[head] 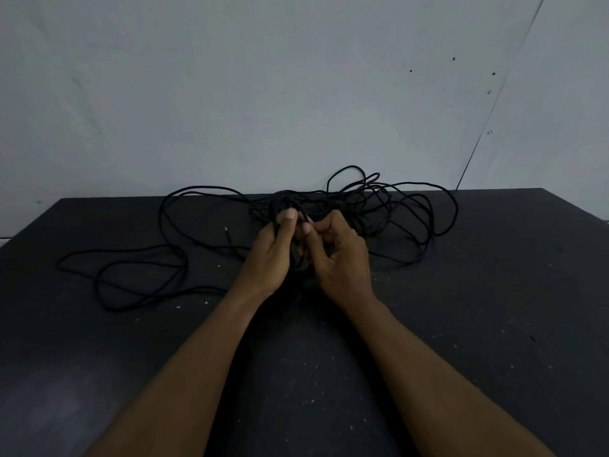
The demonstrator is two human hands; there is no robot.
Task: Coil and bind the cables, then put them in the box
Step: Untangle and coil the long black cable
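A long thin black cable (408,206) lies in loose tangled loops across the far half of the dark table (461,324). More loops sprawl to the left (141,275), and a small plug end (226,229) lies bare on the table. My left hand (273,255) grips a bunch of strands near the middle, thumb on top. My right hand (339,255) sits close beside it, its fingers curled and pinching a strand between the two hands. No box is in view.
The table's far edge meets a pale grey wall (296,94). Small white specks dot the tabletop. The near half of the table holds only my forearms.
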